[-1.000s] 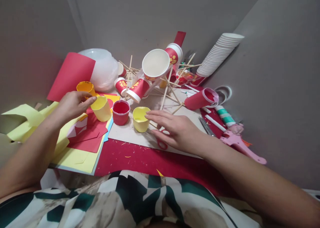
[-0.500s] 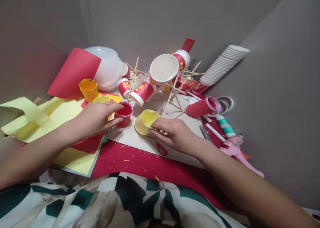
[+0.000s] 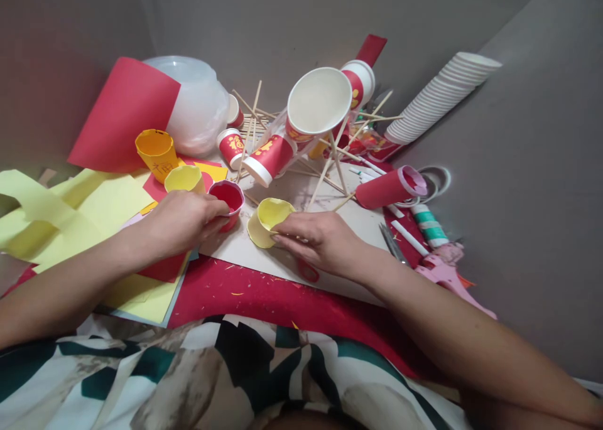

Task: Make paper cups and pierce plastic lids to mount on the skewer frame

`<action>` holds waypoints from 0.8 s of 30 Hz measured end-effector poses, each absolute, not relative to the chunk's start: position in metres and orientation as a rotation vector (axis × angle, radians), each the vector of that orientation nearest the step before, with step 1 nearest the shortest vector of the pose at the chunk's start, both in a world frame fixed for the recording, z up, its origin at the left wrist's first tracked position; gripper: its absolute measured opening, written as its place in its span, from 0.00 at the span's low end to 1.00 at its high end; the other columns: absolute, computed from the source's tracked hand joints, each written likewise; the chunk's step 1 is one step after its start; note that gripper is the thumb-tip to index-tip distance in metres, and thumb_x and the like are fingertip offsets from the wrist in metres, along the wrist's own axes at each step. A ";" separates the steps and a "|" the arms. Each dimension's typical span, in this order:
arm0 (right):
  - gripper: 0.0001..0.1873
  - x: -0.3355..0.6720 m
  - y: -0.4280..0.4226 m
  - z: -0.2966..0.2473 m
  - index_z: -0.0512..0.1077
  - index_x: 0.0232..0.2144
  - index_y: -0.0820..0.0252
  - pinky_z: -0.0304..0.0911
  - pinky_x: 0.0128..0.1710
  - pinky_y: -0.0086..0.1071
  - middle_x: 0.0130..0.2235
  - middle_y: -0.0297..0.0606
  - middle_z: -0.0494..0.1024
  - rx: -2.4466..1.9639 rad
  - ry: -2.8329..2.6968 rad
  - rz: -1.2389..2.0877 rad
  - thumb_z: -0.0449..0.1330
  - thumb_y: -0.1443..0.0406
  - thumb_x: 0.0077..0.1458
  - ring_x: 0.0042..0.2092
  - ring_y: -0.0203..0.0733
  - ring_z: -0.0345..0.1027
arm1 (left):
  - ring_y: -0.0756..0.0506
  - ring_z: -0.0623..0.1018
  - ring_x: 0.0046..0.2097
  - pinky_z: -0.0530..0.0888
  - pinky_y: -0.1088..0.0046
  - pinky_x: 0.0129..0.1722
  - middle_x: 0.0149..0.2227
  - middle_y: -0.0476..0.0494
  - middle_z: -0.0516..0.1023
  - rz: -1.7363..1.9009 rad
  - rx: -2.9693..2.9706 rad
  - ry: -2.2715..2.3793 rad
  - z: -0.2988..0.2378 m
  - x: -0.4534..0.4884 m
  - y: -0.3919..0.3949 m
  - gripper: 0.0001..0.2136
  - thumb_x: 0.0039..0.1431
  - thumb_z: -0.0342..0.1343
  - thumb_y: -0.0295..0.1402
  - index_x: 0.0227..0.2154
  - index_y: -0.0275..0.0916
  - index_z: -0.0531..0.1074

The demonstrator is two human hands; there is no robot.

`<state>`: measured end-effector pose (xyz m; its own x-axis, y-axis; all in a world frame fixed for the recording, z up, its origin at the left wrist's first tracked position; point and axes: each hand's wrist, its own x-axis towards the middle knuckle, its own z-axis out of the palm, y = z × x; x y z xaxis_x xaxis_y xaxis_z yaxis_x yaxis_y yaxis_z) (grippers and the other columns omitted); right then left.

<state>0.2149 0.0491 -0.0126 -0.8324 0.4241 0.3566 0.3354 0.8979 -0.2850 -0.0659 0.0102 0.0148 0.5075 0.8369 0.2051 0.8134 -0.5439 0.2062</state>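
The small red cup is held at its side by the left hand, fingers curled round it. It sits at the left edge of the grey board. Just beside it, the small yellow cup is tipped on its side and is pinched at the rim by the right hand, thumb & fingers closed on it.

Done so far, by the look of it: four small cups are covered in colour paper. These are the two in hand, plus a second yellow cup and an orange cup standing behind the left hand. Lots of plain ones are left in the white cup stack (a big pile).

Room is tight at the back. The stick-and-cup tower stands near, w/ sticks poking toward the board. To the right, a red roll and a pink glue gun are laid. Red scissors are partly hidden under the right hand. Open room is found on the red sheet in front, nearer the body. Walls close in at the back and on both sides.
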 end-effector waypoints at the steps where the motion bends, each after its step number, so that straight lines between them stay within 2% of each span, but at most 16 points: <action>1: 0.13 0.214 0.050 -0.013 0.78 0.37 0.61 0.65 0.33 0.28 0.33 0.41 0.83 -0.531 -2.643 0.287 0.54 0.64 0.69 0.33 0.39 0.75 | 0.49 0.74 0.26 0.60 0.71 0.27 0.27 0.42 0.79 0.391 2.664 1.500 0.015 -0.065 0.009 0.16 0.69 0.50 0.38 0.31 0.39 0.79; 4: 0.15 0.212 0.049 -0.009 0.79 0.36 0.60 0.63 0.31 0.28 0.32 0.41 0.82 -0.498 -2.660 0.293 0.53 0.63 0.70 0.32 0.38 0.73 | 0.47 0.77 0.28 0.62 0.72 0.27 0.34 0.41 0.82 0.321 2.731 1.639 0.016 -0.061 0.002 0.13 0.68 0.53 0.40 0.40 0.40 0.79; 6: 0.17 0.210 0.046 -0.004 0.79 0.35 0.60 0.61 0.30 0.28 0.32 0.41 0.81 -0.467 -2.690 0.318 0.52 0.63 0.70 0.31 0.37 0.73 | 0.45 0.79 0.32 0.65 0.72 0.28 0.43 0.39 0.84 0.430 2.798 1.658 0.019 -0.059 -0.004 0.14 0.68 0.54 0.41 0.49 0.39 0.77; 8: 0.18 0.208 0.041 0.002 0.78 0.34 0.60 0.58 0.28 0.27 0.30 0.39 0.79 -0.421 -2.731 0.333 0.50 0.64 0.71 0.29 0.35 0.70 | 0.45 0.81 0.35 0.67 0.71 0.30 0.48 0.38 0.83 0.608 2.854 1.623 0.023 -0.056 -0.010 0.15 0.69 0.53 0.41 0.51 0.38 0.75; 11: 0.17 0.205 0.032 0.010 0.78 0.34 0.60 0.55 0.28 0.29 0.29 0.36 0.77 -0.377 -2.812 0.283 0.52 0.64 0.70 0.27 0.34 0.66 | 0.45 0.81 0.35 0.69 0.72 0.31 0.43 0.41 0.84 0.737 2.858 1.531 0.031 -0.050 -0.015 0.13 0.69 0.52 0.39 0.46 0.38 0.76; 16: 0.15 0.202 0.021 0.017 0.78 0.37 0.60 0.56 0.29 0.31 0.31 0.38 0.78 -0.298 -2.948 0.188 0.52 0.69 0.68 0.29 0.36 0.66 | 0.47 0.78 0.31 0.66 0.73 0.30 0.33 0.46 0.82 0.458 2.772 1.373 0.043 -0.035 -0.006 0.08 0.65 0.56 0.36 0.36 0.39 0.78; 20: 0.15 0.204 0.019 0.017 0.79 0.38 0.60 0.56 0.28 0.32 0.30 0.36 0.77 -0.300 -2.961 0.110 0.52 0.69 0.68 0.28 0.37 0.67 | 0.49 0.72 0.26 0.60 0.73 0.25 0.26 0.48 0.78 0.282 2.712 1.368 0.043 -0.027 0.003 0.08 0.61 0.56 0.29 0.27 0.37 0.75; 24: 0.15 0.206 0.017 0.014 0.79 0.39 0.60 0.61 0.28 0.31 0.32 0.37 0.79 -0.324 -2.952 0.115 0.51 0.69 0.69 0.29 0.37 0.71 | 0.49 0.69 0.25 0.58 0.72 0.25 0.24 0.48 0.75 0.325 2.712 1.352 0.036 -0.024 0.007 0.09 0.58 0.55 0.26 0.23 0.37 0.70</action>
<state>0.2055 0.0172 0.0141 -0.9621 0.2217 0.1590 0.2087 0.9734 -0.0944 -0.0242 0.0069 0.0364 0.5843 0.7980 0.1478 0.7780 -0.6026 0.1779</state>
